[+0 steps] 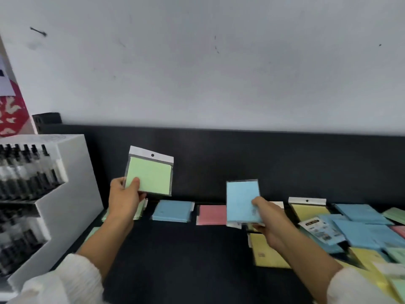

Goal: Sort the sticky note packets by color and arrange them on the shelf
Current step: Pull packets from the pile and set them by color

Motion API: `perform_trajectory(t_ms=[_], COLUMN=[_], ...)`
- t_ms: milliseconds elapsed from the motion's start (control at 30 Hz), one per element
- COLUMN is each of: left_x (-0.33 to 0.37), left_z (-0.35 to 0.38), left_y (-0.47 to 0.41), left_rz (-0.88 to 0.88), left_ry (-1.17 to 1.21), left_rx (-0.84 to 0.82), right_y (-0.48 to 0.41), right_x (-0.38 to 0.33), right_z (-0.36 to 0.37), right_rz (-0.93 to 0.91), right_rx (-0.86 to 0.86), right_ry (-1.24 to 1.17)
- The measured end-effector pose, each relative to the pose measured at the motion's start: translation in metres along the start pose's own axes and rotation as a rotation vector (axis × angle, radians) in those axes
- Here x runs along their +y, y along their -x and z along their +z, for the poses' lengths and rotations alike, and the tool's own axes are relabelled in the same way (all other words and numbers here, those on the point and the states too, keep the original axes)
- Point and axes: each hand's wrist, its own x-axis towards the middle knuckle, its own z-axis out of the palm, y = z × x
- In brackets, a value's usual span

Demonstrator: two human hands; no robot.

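My left hand holds a green sticky note packet upright above a small green stack at the shelf's left. My right hand grips a blue packet, raised over the middle of the black shelf. Along the back lie a blue stack, a pink stack and a yellow packet. Another yellow packet lies under my right forearm. A mixed heap of blue, yellow, green and pink packets covers the right side.
A white display box of dark bottles stands at the left edge of the shelf. A black back panel rises behind the stacks, with a white wall above. A red patterned item is at the far left.
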Motion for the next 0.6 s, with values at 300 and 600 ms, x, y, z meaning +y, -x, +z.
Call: perform_trajectory(t_ms=[300, 600], left_x=[-0.010, -0.033], left_z=[-0.057, -0.086], left_y=[-0.042, -0.051], left_rz=[-0.046, -0.142], left_ry=[0.021, 0.056], left_rx=[-0.111, -0.142], right_y=[0.007, -0.002], right_x=[0.032, 0.046], right_z=[0.108, 0.183], right_rz=[0.077, 0.221], right_rx=[-0.133, -0.149], right_ry=[-0.164, -0.351])
